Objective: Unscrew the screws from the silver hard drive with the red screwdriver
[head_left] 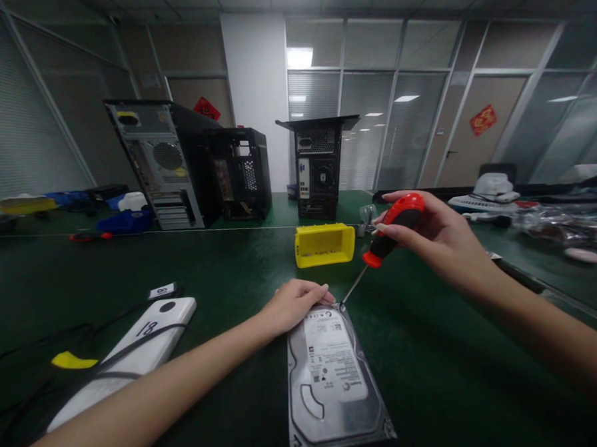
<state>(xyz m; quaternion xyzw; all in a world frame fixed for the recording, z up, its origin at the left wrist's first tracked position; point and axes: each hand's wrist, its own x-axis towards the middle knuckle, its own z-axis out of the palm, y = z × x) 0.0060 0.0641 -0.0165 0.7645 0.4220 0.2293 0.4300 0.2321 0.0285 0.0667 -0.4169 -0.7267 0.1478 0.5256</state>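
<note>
Hard drive [328,365], label side up, lies flat on the green table [226,263], near the person and a little right of centre. Farther back stand three computer cases, [187,151] [254,174] [321,175] the largest things on the tabletop. Off to the drive's left, partly behind the left forearm, is what looks like a white power strip [155,333]; beyond the drive's far end sits a yellow bin [324,246].

The drive's long axis runs away from the person, its far end leaning slightly left. The left hand [294,303] is the nearer one: coming in from the left, it touches the far left part of the drive, its fingers close together over the far edge. Whether they pinch that edge or only press on it, I cannot tell. The right hand [442,241] is raised beyond and to the right, apart from the drive, so the drive lies below and toward the left from its fingers. Those are clamped on the handle of a red-and-black screwdriver [397,230].

The shaft slants down and leftward, back toward the person, across that gap. Its tip is at the far right corner, just beside the left fingertips; the fastener there is too small to make out.
</note>
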